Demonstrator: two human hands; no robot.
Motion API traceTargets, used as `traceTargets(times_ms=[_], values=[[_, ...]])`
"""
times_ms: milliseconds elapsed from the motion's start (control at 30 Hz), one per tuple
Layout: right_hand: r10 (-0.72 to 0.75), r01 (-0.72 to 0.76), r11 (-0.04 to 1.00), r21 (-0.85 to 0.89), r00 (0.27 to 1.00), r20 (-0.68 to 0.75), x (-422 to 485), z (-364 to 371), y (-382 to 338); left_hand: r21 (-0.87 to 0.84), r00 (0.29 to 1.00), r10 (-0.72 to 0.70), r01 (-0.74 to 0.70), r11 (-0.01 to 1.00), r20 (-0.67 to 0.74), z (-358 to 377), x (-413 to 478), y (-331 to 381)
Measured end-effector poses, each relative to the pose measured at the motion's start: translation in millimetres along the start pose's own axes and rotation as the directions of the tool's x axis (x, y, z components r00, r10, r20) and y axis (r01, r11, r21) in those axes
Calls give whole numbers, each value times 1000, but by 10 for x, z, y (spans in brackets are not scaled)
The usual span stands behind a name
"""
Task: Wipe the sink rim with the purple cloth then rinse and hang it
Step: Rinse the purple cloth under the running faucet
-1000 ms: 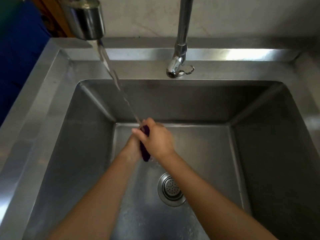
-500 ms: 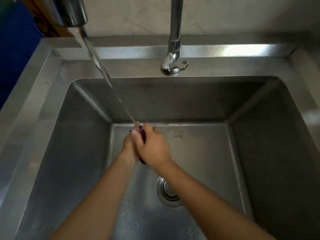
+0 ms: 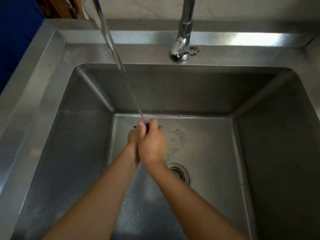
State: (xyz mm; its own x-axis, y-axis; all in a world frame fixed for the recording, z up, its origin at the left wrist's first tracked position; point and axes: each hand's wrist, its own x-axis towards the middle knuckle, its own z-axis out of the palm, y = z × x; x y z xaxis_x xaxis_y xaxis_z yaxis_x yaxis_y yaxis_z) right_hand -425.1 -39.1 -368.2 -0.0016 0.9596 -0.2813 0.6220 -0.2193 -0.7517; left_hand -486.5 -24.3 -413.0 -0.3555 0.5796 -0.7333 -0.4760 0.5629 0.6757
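The purple cloth (image 3: 147,127) is pressed between my two palms over the middle of the steel sink basin; only a dark sliver shows at my fingertips. My right hand (image 3: 152,144) lies on top and covers most of my left hand (image 3: 133,138). Both are closed around the cloth. A stream of water (image 3: 119,61) falls slantwise from the upper left and lands on my fingertips and the cloth. The sink rim (image 3: 43,70) frames the basin on the left and at the back.
A chrome tap (image 3: 183,49) stands at the back rim, with no water coming from its spout. The drain strainer (image 3: 179,173) sits in the basin floor just right of my right wrist. A blue surface (image 3: 15,37) borders the sink at far left.
The cloth shows less between my palms than before; my right hand has slid over the left. The view has tilted down, so the running spout at upper left has left the frame.
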Motion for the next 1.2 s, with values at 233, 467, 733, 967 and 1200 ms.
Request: traceTargets(times_ms=[233, 467, 733, 967, 1200], values=[[150, -171, 976, 137, 978, 148, 594, -79, 238, 191, 965, 183, -147, 971, -187, 71, -124, 74], [-144, 117, 963, 243, 985, 96, 184, -191, 205, -58, 996, 54, -58, 997, -65, 39, -79, 45], [-197, 186, 972, 145, 978, 66, 300, -284, 210, -27, 993, 111, -112, 993, -31, 5, -132, 168], [-264, 266, 960, -86, 964, 31, 293, -269, -39, 18, 993, 105, -106, 994, 48, 100, -150, 117], [-192, 200, 965, -169, 979, 63, 478, -399, -146, 145, 954, 195, -165, 976, -228, 226, -199, 194]])
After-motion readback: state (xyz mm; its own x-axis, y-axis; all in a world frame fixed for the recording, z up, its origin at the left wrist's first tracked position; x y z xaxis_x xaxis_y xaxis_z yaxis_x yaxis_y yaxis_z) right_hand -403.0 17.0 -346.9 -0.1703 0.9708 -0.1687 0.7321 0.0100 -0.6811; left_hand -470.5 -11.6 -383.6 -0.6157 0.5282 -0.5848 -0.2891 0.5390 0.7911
